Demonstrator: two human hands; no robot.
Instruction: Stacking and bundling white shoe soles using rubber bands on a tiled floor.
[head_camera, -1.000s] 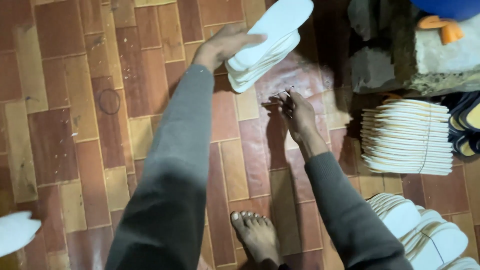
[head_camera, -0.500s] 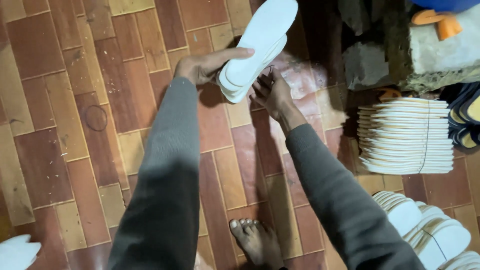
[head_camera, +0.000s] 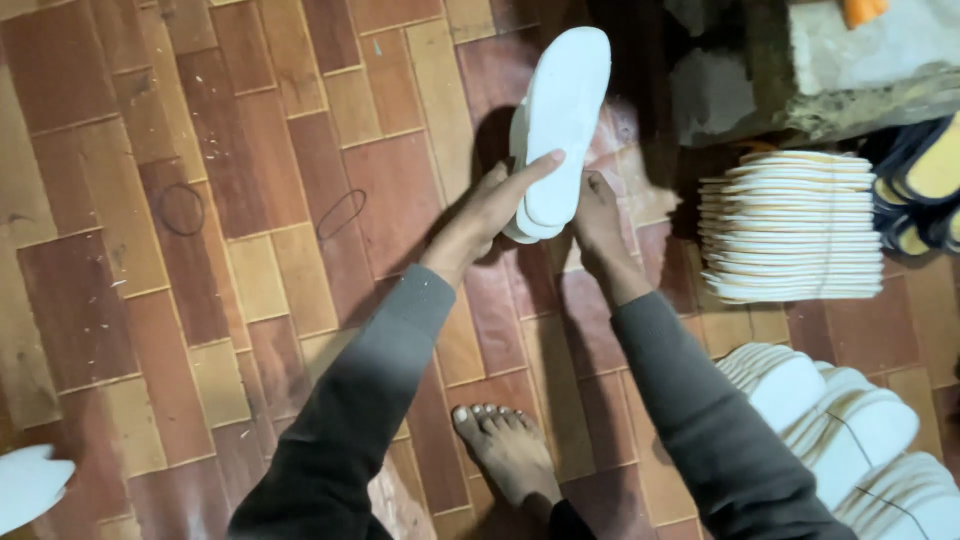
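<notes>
White foam soles (head_camera: 556, 125), a small stack of them, stand on end above the brick-patterned floor (head_camera: 200, 300). We see the left hand (head_camera: 495, 205) clasping the stack's near edge, fingers stretched across the top sole. The right hand (head_camera: 598, 215) presses its other side; its fingers are hidden. A tied bundle of soles (head_camera: 790, 225) lies to the right.

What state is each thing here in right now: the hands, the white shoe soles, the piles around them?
Left hand: gripping the held soles, fingers laid across them.
Right hand: touching the lower end of the same soles.
Held white soles: small stack, lifted off the floor, standing on end.
Tied bundle of soles: stacked flat, bound with string.
Fanned soles: lying overlapped on the floor.
Rubber bands: loose on the floor.
Bare foot: resting on the floor.
</notes>
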